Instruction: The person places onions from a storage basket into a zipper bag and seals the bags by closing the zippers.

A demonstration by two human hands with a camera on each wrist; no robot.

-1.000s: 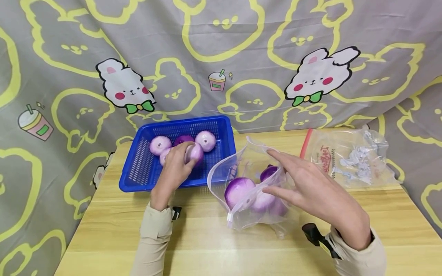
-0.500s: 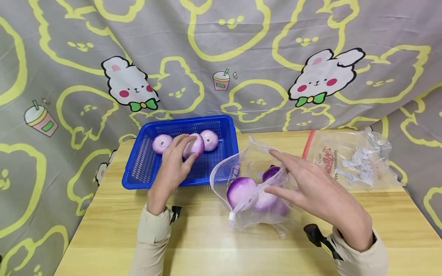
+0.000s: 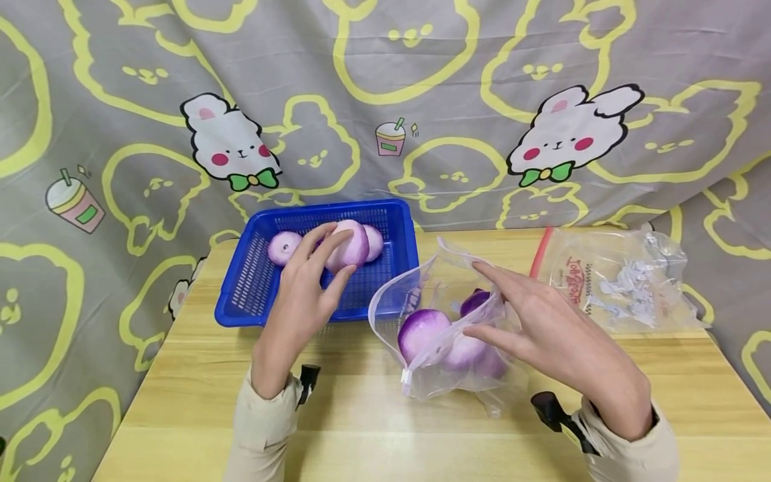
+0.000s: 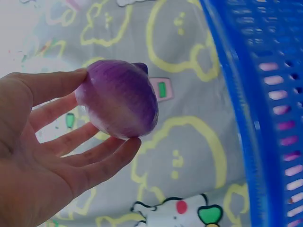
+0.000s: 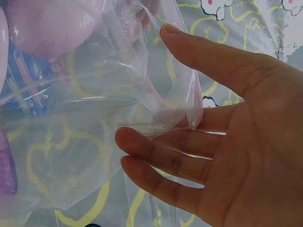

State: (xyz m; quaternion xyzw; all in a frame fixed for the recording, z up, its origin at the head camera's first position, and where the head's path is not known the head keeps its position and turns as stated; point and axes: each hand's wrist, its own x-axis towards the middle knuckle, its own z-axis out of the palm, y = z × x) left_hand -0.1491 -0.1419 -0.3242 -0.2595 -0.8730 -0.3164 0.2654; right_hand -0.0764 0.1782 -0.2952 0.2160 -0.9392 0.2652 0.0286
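Meanwhile, left hand [image 3: 299, 304] fingers curl around an onion [image 3: 347, 244] above the blue basket [image 3: 253, 294] at centre-left; right hand [image 3: 557, 341], fingers nearly straight, props the clear bag [image 3: 434, 294] open so its mouth faces the basket.

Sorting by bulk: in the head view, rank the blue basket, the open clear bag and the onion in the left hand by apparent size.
1. Basket
2. Bag, close to the basket and nearer the camera, so unsure
3. Onion, clearly smallest
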